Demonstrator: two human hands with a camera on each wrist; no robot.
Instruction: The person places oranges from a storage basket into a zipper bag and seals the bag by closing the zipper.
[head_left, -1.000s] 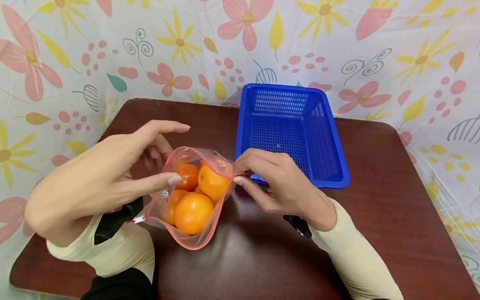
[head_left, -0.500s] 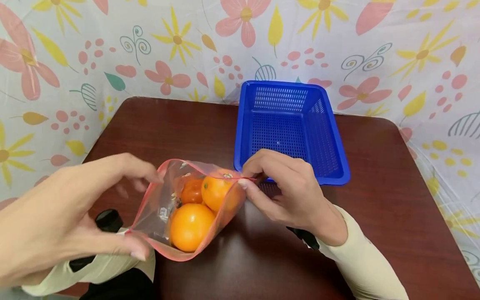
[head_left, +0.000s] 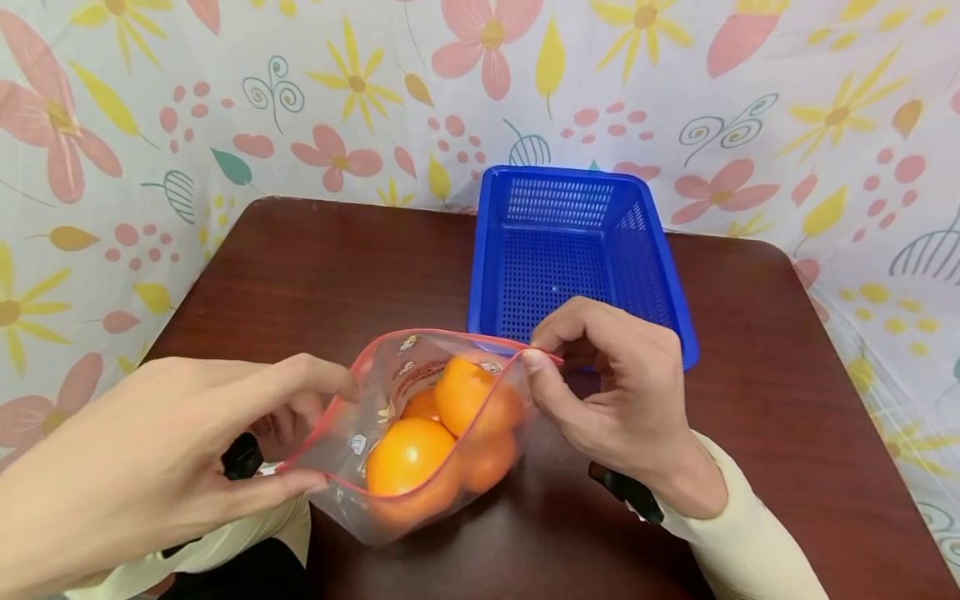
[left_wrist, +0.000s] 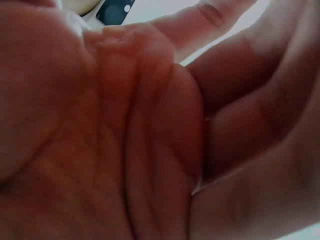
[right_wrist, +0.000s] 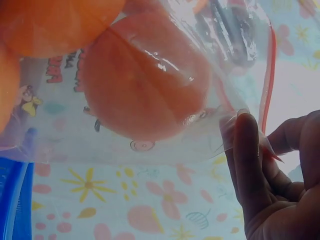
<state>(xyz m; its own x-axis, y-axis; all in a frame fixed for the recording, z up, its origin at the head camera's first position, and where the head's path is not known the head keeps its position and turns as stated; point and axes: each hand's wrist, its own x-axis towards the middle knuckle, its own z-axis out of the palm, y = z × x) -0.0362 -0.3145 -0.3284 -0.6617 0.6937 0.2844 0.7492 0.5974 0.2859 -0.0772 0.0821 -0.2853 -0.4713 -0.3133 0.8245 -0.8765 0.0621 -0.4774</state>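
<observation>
A clear zip bag (head_left: 360, 517) with a red rim gapes upward in the head view, several oranges inside it. One orange (head_left: 411, 457) sits at the near side; another orange (head_left: 467, 392) lies behind it to the right. My right hand (head_left: 622, 400) pinches the bag's right corner between thumb and fingers, also seen in the right wrist view, where a round fruit (right_wrist: 147, 77) shows through the plastic. My left hand (head_left: 202, 458) spreads at the bag's left end, index finger at the far rim, thumb at the near rim. The left wrist view shows mostly palm (left_wrist: 100, 125).
A blue slotted basket (head_left: 681, 312) stands behind my right hand on the dark brown table (head_left: 337, 267), nothing visible in it. A white sheet (head_left: 315, 50) with printed flowers hangs behind the table.
My left hand swung left and down from above the bag to its left end. The bag's mouth has turned and widened. The right hand, still pinching the corner, moved right.
</observation>
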